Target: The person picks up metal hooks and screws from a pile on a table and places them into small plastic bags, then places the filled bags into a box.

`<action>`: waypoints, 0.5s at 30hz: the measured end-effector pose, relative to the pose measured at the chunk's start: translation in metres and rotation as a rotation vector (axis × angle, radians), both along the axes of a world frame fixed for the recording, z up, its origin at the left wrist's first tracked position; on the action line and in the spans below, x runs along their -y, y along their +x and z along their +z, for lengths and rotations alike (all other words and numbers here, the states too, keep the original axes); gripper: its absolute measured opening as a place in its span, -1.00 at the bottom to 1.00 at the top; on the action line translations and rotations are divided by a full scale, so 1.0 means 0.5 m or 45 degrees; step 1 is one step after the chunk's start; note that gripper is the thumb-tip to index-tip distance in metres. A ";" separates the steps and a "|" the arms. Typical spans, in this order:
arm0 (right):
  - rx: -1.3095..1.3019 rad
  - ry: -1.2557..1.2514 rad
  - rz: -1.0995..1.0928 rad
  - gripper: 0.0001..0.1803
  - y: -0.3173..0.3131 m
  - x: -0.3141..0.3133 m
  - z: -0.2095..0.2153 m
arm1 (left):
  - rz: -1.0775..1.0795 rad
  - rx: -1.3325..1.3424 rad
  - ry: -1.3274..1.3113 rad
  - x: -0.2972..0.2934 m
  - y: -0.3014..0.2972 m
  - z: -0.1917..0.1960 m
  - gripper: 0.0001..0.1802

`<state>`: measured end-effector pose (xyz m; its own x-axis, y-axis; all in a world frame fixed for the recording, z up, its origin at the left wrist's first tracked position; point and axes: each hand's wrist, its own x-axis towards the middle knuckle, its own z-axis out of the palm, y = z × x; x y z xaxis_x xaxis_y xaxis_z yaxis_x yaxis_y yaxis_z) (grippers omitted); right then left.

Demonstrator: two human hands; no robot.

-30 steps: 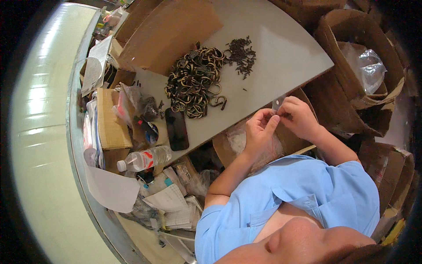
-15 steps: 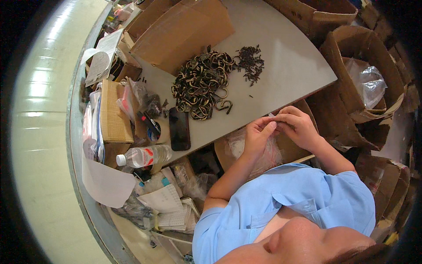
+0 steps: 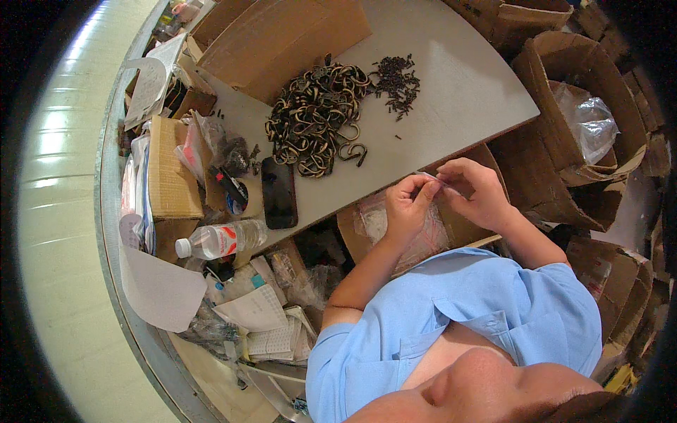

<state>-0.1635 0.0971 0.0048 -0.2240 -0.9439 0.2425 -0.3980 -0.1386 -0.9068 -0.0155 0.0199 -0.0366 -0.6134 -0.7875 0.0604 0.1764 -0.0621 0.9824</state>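
Observation:
My left hand (image 3: pixel 410 204) and my right hand (image 3: pixel 474 192) meet just off the table's near edge, thumbs and fingertips pinched together. Between them is a small, thin piece of clear plastic (image 3: pixel 423 174), perhaps a little bag; most of it is covered by the fingers. Below the hands, a cardboard box (image 3: pixel 465 218) holds clear plastic bags (image 3: pixel 377 220). On the table beyond lies a heap of bronze-coloured metal hooks or rings (image 3: pixel 314 116), with one hook (image 3: pixel 352 153) apart at its near side. A pile of small dark screws (image 3: pixel 396 84) lies right of the heap.
A black phone (image 3: pixel 279 194) lies at the table's left edge, beside a clear water bottle (image 3: pixel 220 240). Papers (image 3: pixel 257 317) and small boxes crowd the left. An opened carton (image 3: pixel 282 49) stands behind the heap. Cardboard boxes (image 3: pixel 543 77) stand to the right, one holding clear plastic.
My fingers have shifted slightly on the plastic piece, and the right hand's fingers are more bent and raised. The whole view has moved a little; the things on the table lie as before.

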 end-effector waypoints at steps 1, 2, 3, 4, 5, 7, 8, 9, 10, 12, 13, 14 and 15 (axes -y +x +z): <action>0.000 0.002 0.001 -0.62 -0.001 0.000 0.000 | 0.001 0.000 0.002 0.000 0.000 0.006 -0.85; 0.017 0.032 -0.003 -0.67 -0.003 0.001 0.001 | 0.034 0.061 -0.092 -0.002 0.000 0.016 -0.84; 0.033 0.062 -0.006 -0.71 -0.004 0.001 0.002 | 0.067 0.123 -0.186 -0.003 0.000 0.022 -0.84; 0.033 0.063 -0.004 -0.71 -0.004 0.001 0.005 | 0.069 0.123 -0.185 -0.002 0.002 0.021 -0.84; 0.012 0.077 -0.020 -0.74 -0.002 0.002 0.010 | 0.078 0.154 -0.260 -0.001 0.003 0.020 -0.83; -0.011 0.092 -0.037 -0.77 -0.002 0.002 0.011 | 0.086 0.185 -0.334 0.000 0.002 0.020 -0.81; -0.054 0.061 -0.035 -0.78 -0.004 0.002 0.008 | 0.099 0.204 -0.386 0.000 0.001 0.022 -0.80; -0.098 0.030 -0.034 -0.79 -0.006 0.001 0.006 | 0.111 0.222 -0.437 0.000 -0.001 0.023 -0.80; -0.097 0.030 -0.034 -0.79 -0.008 0.001 0.006 | 0.111 0.223 -0.438 -0.001 -0.001 0.025 -0.80; -0.167 0.017 -0.023 -0.78 -0.011 0.001 0.005 | 0.066 0.221 -0.410 -0.002 -0.001 0.026 -0.80; -0.166 0.017 -0.024 -0.78 -0.011 0.001 0.007 | 0.065 0.221 -0.410 -0.002 -0.001 0.024 -0.80; -0.145 0.008 -0.013 -0.78 -0.010 0.001 0.013 | 0.069 0.208 -0.404 -0.003 -0.001 0.019 -0.80; -0.124 -0.001 -0.002 -0.78 -0.009 0.002 0.016 | 0.074 0.195 -0.399 -0.003 -0.001 0.016 -0.80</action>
<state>-0.1679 0.0962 0.0127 -0.2011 -0.9433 0.2640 -0.4846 -0.1384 -0.8637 -0.0158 0.0212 -0.0285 -0.5888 -0.7790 0.2154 0.0202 0.2523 0.9674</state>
